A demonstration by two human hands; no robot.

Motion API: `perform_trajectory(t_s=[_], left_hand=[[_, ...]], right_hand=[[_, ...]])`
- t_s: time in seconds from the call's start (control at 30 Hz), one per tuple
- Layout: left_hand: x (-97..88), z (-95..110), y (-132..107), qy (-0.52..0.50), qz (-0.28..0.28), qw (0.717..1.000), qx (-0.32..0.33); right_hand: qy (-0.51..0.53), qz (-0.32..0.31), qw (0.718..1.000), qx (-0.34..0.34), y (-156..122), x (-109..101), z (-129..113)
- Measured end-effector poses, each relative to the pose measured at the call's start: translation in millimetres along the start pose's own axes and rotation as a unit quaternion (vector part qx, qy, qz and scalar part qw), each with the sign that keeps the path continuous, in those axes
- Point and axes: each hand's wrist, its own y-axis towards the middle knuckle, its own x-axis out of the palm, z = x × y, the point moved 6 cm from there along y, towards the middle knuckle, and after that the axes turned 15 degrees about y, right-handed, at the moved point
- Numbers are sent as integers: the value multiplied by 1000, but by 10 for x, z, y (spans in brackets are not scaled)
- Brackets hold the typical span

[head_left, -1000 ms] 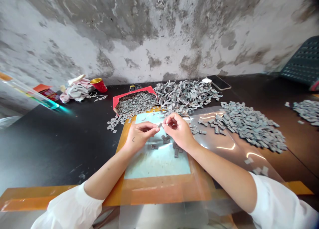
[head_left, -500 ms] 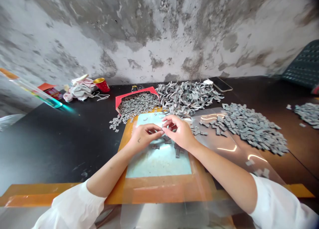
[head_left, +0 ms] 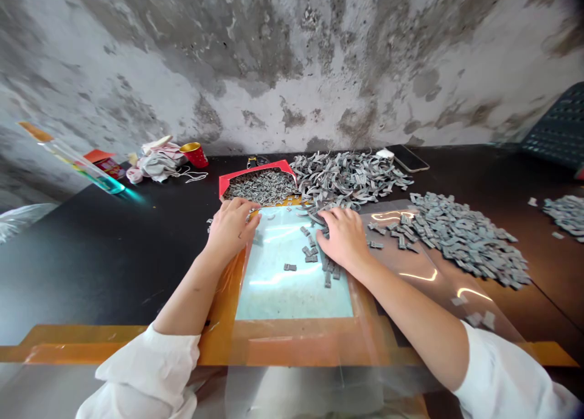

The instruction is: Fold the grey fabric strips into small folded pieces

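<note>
My left hand [head_left: 232, 227] is over the left edge of a pale blue sheet [head_left: 292, 297], just in front of a red-edged box [head_left: 228, 180] full of small grey pieces [head_left: 264, 186]. Its fingers are bent, with a gap between thumb and forefinger; small loose pieces beneath are partly hidden. My right hand [head_left: 344, 236] rests at the sheet's right edge, fingers apart, by the front of a heap of grey fabric strips [head_left: 347, 173]. Several small grey folded strip pieces [head_left: 310, 252] lie on the sheet near its thumb. I make out nothing held in either hand.
Right of the sheet spreads a large pile of grey pieces [head_left: 469, 239], with another pile [head_left: 568, 215] farther right. A phone [head_left: 408, 158], a red cup [head_left: 194, 154], crumpled cloth [head_left: 157, 162] and a clear tube [head_left: 84, 163] stand or lie toward the back. Clear plastic covers the front edge.
My hands were together over the sheet, fingertips meeting at a small piece. They have parted: the left moved left toward the box, the right slightly right toward the strips.
</note>
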Motion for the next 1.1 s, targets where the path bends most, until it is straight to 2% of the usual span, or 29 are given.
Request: perform_trajectory(t_s=[0.1, 0.2, 0.5, 0.83, 0.93, 1.1], left_hand=[[111, -148, -9, 41, -50, 998, -17], [162, -211, -6, 50, -56, 997, -28], [64, -215, -37, 98, -55, 993, -36], [124, -195, -49, 73, -78, 992, -61], [123, -184, -48, 68, -83, 992, -69], [161, -252, -29, 53, -95, 990, -90]], right_hand=[[-3, -6, 1000, -22, 15, 33, 35], [0, 5, 999, -31, 33, 23, 48], [-12, -14, 998, -54, 32, 65, -16], [7, 2, 996, -87, 44, 47, -69], [39, 29, 996, -69, 47, -6, -84], [154, 63, 986, 12, 44, -74, -10]])
